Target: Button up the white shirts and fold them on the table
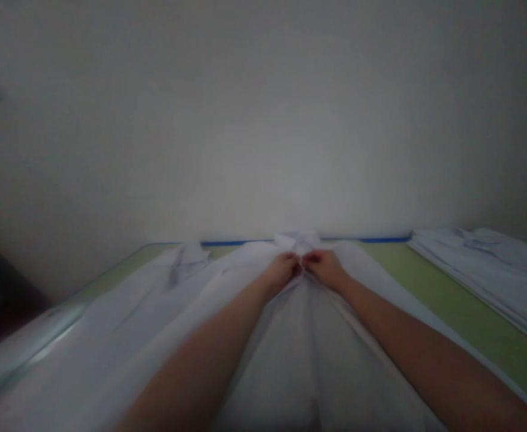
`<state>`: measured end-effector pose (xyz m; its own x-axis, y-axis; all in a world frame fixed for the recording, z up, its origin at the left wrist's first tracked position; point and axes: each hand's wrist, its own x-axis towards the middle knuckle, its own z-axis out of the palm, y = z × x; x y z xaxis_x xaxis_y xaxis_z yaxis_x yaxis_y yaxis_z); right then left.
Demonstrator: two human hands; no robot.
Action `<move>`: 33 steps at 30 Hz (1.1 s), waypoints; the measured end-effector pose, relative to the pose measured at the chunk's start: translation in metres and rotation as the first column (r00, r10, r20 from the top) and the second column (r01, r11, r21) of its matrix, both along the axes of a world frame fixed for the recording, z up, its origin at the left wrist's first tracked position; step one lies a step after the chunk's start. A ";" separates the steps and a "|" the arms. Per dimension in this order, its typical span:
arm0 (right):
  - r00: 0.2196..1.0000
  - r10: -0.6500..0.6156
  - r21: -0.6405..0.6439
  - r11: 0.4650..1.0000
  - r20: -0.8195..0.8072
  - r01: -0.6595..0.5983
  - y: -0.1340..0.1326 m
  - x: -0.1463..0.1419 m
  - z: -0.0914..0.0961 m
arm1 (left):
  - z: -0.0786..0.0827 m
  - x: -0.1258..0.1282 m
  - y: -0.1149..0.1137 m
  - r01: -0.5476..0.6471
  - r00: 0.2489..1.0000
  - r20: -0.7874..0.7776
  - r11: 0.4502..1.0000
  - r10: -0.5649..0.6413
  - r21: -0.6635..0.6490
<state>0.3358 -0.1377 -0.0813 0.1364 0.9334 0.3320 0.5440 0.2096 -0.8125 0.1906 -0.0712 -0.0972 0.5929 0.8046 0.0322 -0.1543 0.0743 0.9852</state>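
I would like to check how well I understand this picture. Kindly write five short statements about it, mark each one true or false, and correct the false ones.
1. The left hand and the right hand are at the upper part of a white garment. True.
2. The hands are wide apart, at opposite edges of the picture. False: they are close together, near the middle.
3. Layered white cloth lies at the right side of the table. True.
4. The table's surface is red. False: it is green.
5. A pale wall stands behind the table. True.
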 end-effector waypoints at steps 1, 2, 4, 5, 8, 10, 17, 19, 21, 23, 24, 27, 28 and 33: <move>1.000 -0.002 0.009 1.000 0.005 0.002 0.000 0.000 -0.001 | 0.001 0.000 -0.001 -0.002 1.000 0.016 1.000 0.002 -0.017; 1.000 -0.006 0.016 1.000 0.008 0.006 0.000 0.000 -0.001 | 0.002 0.000 -0.001 -0.004 0.999 0.031 0.999 0.005 -0.034; 1.000 -0.013 0.026 1.000 0.010 0.012 0.001 0.001 -0.002 | 0.005 -0.001 -0.003 0.001 0.998 0.055 0.998 0.003 -0.064; 1.000 -0.012 0.029 1.000 0.009 0.012 0.001 0.001 -0.002 | 0.007 -0.001 -0.004 0.009 0.998 0.063 0.997 -0.004 -0.076; 1.000 -0.002 0.038 0.999 0.001 0.002 0.002 0.002 -0.003 | 0.010 -0.002 -0.005 0.045 0.996 0.078 0.994 -0.037 -0.099; 1.000 0.009 0.045 0.999 -0.007 -0.008 0.002 0.002 -0.002 | 0.011 -0.003 -0.006 0.060 0.995 0.086 0.992 -0.051 -0.107; 0.999 0.041 0.046 0.998 -0.027 -0.040 0.001 0.003 0.001 | 0.006 -0.004 -0.002 0.078 0.993 0.092 0.991 -0.068 -0.105; 0.999 0.041 0.044 0.998 -0.023 -0.040 0.001 0.003 0.001 | 0.005 -0.004 -0.001 0.076 0.994 0.081 0.990 -0.067 -0.118; 0.999 0.037 0.042 0.998 -0.018 -0.036 0.001 0.003 0.002 | 0.006 -0.004 0.000 0.086 0.994 0.077 0.987 -0.076 -0.135; 1.000 0.028 0.041 0.999 -0.013 -0.028 0.001 0.003 0.002 | 0.007 -0.004 0.001 0.102 0.992 0.091 0.984 -0.090 -0.143; 1.000 0.022 0.042 0.999 -0.011 -0.022 0.002 0.004 0.002 | 0.008 -0.005 0.001 0.112 0.990 0.100 0.983 -0.098 -0.144; 1.000 0.011 0.045 0.999 -0.010 -0.010 0.002 0.004 0.002 | 0.010 -0.006 0.001 0.156 0.984 0.115 0.977 -0.140 -0.143; 1.000 0.013 0.048 0.999 -0.009 -0.013 0.002 0.005 0.002 | 0.010 -0.006 0.001 0.167 0.982 0.111 0.976 -0.152 -0.139; 0.998 0.041 0.126 0.991 0.045 -0.046 0.001 0.007 0.000 | 0.010 -0.006 0.000 0.158 0.985 0.083 0.979 -0.148 -0.128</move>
<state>0.3423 -0.1365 -0.0813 0.0799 0.8880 0.4528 0.5650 0.3339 -0.7545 0.1842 -0.0716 -0.0868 0.7093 0.7046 -0.0218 -0.2021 0.2330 0.9512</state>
